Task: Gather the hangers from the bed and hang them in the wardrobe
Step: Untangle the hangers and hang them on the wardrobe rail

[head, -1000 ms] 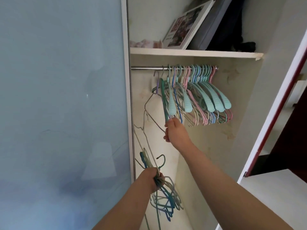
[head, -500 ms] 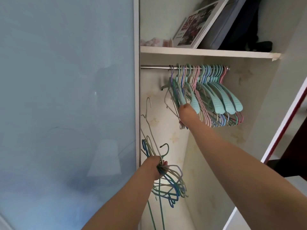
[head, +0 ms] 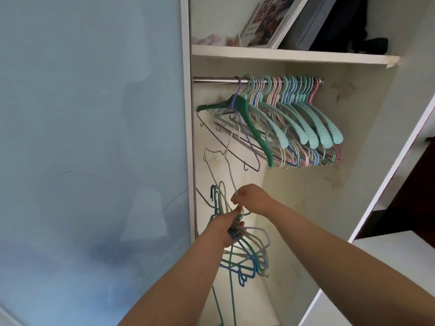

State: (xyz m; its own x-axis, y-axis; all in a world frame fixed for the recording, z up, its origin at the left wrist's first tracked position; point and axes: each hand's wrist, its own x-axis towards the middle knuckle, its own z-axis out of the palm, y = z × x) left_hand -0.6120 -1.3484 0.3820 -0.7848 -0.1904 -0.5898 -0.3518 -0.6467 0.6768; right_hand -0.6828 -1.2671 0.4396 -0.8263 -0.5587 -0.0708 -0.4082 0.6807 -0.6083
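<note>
filling the left half of the view is a pale blue frosted sliding door (head: 89,149), its white frame (head: 187,114) running down beside the open wardrobe (head: 367,128). next comes the cream back wall (head: 306,196) of the compartment, stained in spots. near the compartment's left edge, low down, the left hand (head: 226,231) has its fingers curled tight around the necks of a bundle of thin wire hangers (head: 249,257), blue, green and pale, whose loops hang below the fist and whose hooks stick up above it. touching it from the right, the right hand (head: 253,200) pinches the wire of one pale hanger (head: 223,161) that rises from the bundle, fingers narrow around it. above the hands a metal rail (head: 214,80) crosses the top of the compartment under a white shelf (head: 282,56). on the rail's right part hangs a crowded row of hung hangers (head: 303,128), mint, pink, blue and cream, with a dark green hanger (head: 249,118) and a purple wire one at the row's left end. on the shelf lean a printed board (head: 266,22), a grey folder (head: 313,22) and dark cloth (head: 353,29) toward the right end. at the far right stands a white panel with a red edge (head: 400,165).
</note>
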